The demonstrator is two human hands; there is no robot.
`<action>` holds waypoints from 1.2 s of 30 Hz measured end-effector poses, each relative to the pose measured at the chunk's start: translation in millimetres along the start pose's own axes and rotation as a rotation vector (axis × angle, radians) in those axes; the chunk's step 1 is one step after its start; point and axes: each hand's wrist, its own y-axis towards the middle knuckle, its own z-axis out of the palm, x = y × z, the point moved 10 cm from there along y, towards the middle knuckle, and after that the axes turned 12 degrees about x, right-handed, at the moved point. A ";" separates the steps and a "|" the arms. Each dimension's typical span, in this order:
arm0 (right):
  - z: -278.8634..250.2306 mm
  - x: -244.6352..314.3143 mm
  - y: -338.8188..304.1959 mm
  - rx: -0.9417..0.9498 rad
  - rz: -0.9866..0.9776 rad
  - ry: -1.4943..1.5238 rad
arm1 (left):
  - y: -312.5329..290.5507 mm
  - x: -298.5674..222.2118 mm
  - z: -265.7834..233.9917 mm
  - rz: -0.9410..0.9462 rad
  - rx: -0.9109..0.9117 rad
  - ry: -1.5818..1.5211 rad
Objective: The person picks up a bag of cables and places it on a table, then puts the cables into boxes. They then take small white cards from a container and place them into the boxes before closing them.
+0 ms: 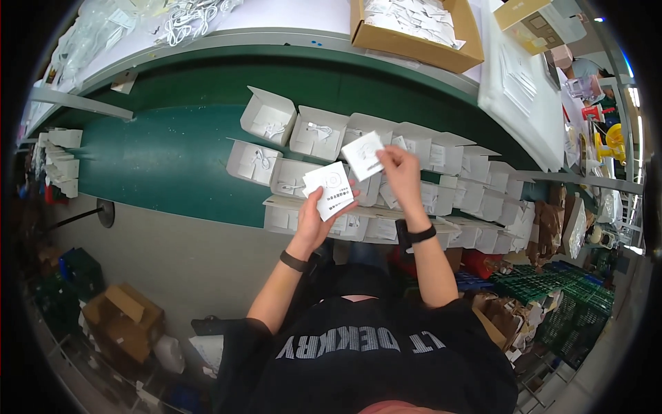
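My left hand (314,219) is closed around a small stack of square white printed leaflets (329,188), thumb on top. Slightly right of it and higher, my right hand (403,172) pinches a single white leaflet (362,156) by its right edge. The two lots of paper are apart. Both hands are over rows of open white boxes (267,112) on the green work surface. Coiled white cables (319,131) lie in several boxes at the left end of the rows. Farther right, several boxes hold white papers (437,155). My hands and the leaflets hide some of the middle boxes.
Above the boxes runs a shelf (283,47) with a cardboard box (474,52) of small white packets and bundled white cables (183,24). White boxes (62,162) stand at the far left. A brown carton (124,323) sits on the floor; green crates (579,310) stand right.
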 end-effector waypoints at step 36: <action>142.6 89.8 -3.3 0.212 -0.360 -0.333 | -174.0 -49.0 -173.0 0.200 -0.811 0.528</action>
